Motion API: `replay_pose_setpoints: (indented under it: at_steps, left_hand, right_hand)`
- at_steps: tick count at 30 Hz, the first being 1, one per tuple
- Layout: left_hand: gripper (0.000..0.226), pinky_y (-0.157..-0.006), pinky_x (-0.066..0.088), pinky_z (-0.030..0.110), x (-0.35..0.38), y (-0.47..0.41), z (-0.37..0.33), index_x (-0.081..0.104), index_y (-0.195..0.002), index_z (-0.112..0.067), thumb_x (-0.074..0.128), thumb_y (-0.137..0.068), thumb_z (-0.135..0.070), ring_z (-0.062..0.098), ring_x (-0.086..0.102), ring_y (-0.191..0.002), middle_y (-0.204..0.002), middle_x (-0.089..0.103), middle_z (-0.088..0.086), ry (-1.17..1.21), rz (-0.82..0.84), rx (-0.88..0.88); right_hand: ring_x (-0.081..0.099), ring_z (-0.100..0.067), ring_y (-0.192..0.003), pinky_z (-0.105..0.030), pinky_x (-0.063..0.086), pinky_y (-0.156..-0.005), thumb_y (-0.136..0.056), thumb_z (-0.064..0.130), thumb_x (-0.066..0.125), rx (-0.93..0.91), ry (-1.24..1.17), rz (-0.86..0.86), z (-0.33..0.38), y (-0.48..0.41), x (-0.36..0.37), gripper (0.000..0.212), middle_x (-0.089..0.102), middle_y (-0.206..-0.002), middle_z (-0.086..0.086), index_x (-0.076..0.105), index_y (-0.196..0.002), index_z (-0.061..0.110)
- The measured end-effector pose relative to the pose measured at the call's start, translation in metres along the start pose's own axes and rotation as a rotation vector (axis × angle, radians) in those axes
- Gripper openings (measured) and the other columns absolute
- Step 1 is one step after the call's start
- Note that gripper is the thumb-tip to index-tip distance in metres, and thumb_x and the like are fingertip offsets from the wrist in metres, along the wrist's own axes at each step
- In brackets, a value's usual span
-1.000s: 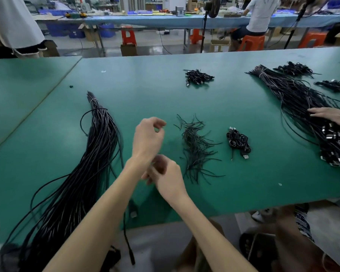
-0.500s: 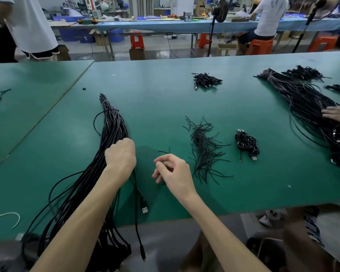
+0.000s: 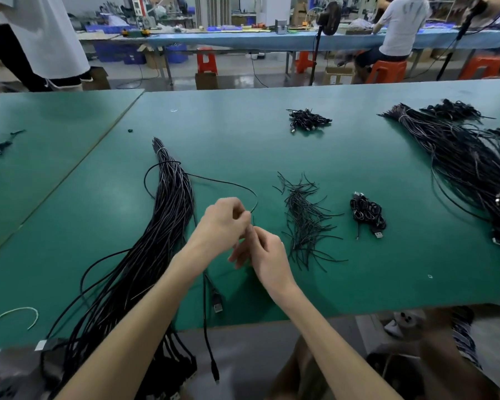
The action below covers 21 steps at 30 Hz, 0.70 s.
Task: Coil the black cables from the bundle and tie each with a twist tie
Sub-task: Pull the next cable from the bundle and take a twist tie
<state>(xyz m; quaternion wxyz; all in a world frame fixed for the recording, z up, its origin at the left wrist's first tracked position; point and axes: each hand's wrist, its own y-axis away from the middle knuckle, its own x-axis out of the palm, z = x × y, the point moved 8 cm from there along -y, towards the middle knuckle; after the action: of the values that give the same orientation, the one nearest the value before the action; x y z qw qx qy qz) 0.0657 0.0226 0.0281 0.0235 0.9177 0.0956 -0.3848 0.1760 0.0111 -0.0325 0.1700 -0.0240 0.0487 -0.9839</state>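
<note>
Green table fills most of my view. The bundle of black cables lies left of centre, running from a tied tip in the upper middle down to the lower left, where it spills over the near edge. One cable leaves the bundle near its top and arcs right, then curves down into my hands at the centre of the frame.

My left hand is curled, with thumb and forefinger pinching that cable at the end of the arc. My right hand meets it from below: its thumb and forefinger close on the cable just under the left fingertips, while its other fingers hang loose and blurred.

Below the hands a plug rests on the table, and a thin lead beside it drops past the near edge. I cannot tell whether either belongs to the held cable.

Right of the hands lies a loose heap of ties, and further right one finished coil with its plug showing. A small pile of coils sits in the upper middle, and a second bundle stretches down the right side.
</note>
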Motion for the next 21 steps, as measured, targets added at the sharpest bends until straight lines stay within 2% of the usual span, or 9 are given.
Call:
replay_pose_setpoints:
  at_steps: [2, 4, 7, 10, 14, 16, 18, 20, 21]
  left_hand:
    - [0.018, -0.049, 0.049, 0.025, -0.006, -0.005, 0.000, 0.064, -0.086, -0.007, 0.059, -0.102, -0.016, 0.015, 0.058, -0.042, -0.063, 0.068, 0.001, 0.144, -0.041, -0.006]
    - [0.017, -0.043, 0.045, 0.026, -0.008, -0.011, -0.003, 0.066, -0.089, -0.003, 0.062, -0.101, -0.015, 0.020, 0.056, -0.044, -0.067, 0.069, 0.004, 0.282, -0.034, -0.007]
    - [0.018, -0.039, 0.040, 0.021, 0.007, -0.016, -0.017, 0.069, -0.088, -0.006, 0.068, -0.098, -0.021, 0.014, 0.052, -0.042, -0.070, 0.074, 0.003, 0.296, 0.052, 0.049]
    - [0.020, -0.047, 0.044, 0.016, 0.025, -0.021, -0.029, 0.071, -0.086, -0.009, 0.071, -0.097, -0.026, 0.013, 0.065, -0.051, -0.070, 0.076, 0.001, 0.328, 0.111, 0.064]
    - [0.023, -0.067, 0.058, 0.030, 0.044, -0.023, -0.031, 0.072, -0.090, -0.006, 0.070, -0.098, -0.027, 0.023, 0.076, -0.071, -0.081, 0.079, 0.006, 0.439, 0.250, 0.047]
    - [0.025, -0.069, 0.058, 0.029, 0.045, -0.022, -0.027, 0.074, -0.090, -0.006, 0.068, -0.100, -0.029, 0.018, 0.076, -0.072, -0.083, 0.080, 0.004, 0.392, 0.283, 0.070]
    - [0.026, -0.058, 0.057, 0.026, 0.043, -0.018, -0.022, 0.075, -0.093, -0.006, 0.066, -0.101, -0.029, 0.017, 0.074, -0.068, -0.086, 0.080, 0.003, 0.351, 0.306, 0.087]
    - [0.025, -0.038, 0.049, 0.025, 0.041, -0.015, -0.014, 0.075, -0.098, -0.004, 0.064, -0.102, -0.026, 0.029, 0.067, -0.062, -0.092, 0.080, 0.005, 0.421, 0.337, 0.068]
    - [0.026, -0.033, 0.045, 0.025, 0.040, -0.013, -0.010, 0.074, -0.101, -0.002, 0.063, -0.103, -0.026, 0.034, 0.063, -0.061, -0.095, 0.080, 0.007, 0.468, 0.351, 0.054]
  right_hand:
    - [0.065, -0.026, -0.059, -0.035, 0.054, -0.063, -0.110, 0.040, 0.046, 0.023, -0.005, 0.023, 0.001, 0.001, 0.002, 0.042, 0.074, -0.072, -0.013, 0.069, -0.091, 0.010]
    - [0.065, -0.026, -0.062, -0.036, 0.055, -0.065, -0.107, 0.043, 0.049, 0.041, -0.024, 0.048, 0.002, 0.002, 0.004, 0.043, 0.075, -0.075, -0.013, 0.072, -0.096, 0.008]
    - [0.065, -0.023, -0.064, -0.028, 0.053, -0.065, -0.107, 0.037, 0.050, 0.050, -0.053, 0.092, 0.004, 0.004, 0.006, 0.038, 0.075, -0.080, -0.012, 0.074, -0.097, 0.009]
    - [0.063, -0.020, -0.062, -0.017, 0.047, -0.064, -0.108, 0.032, 0.053, 0.058, 0.003, 0.110, 0.005, 0.006, 0.005, 0.033, 0.076, -0.082, -0.008, 0.072, -0.093, 0.010]
    - [0.063, -0.020, -0.062, -0.021, 0.051, -0.064, -0.108, 0.013, 0.052, 0.050, -0.035, 0.086, 0.005, 0.003, -0.002, 0.025, 0.074, -0.079, -0.011, 0.070, -0.095, 0.000]
    - [0.063, -0.020, -0.060, -0.022, 0.051, -0.061, -0.107, 0.007, 0.050, 0.023, -0.061, 0.059, 0.007, 0.003, -0.003, 0.026, 0.072, -0.075, -0.013, 0.069, -0.091, 0.002]
    - [0.065, -0.018, -0.059, -0.019, 0.049, -0.057, -0.107, 0.005, 0.046, 0.013, -0.086, -0.007, 0.006, 0.002, -0.008, 0.030, 0.072, -0.073, -0.011, 0.069, -0.087, 0.008]
    - [0.067, -0.016, -0.062, -0.017, 0.048, -0.056, -0.108, 0.010, 0.046, 0.012, -0.095, -0.037, 0.005, 0.001, -0.011, 0.029, 0.074, -0.076, -0.007, 0.069, -0.091, 0.011]
    - [0.067, -0.015, -0.063, -0.016, 0.048, -0.057, -0.109, 0.013, 0.047, 0.010, -0.097, -0.032, 0.004, 0.000, -0.010, 0.026, 0.074, -0.079, -0.006, 0.069, -0.095, 0.011]
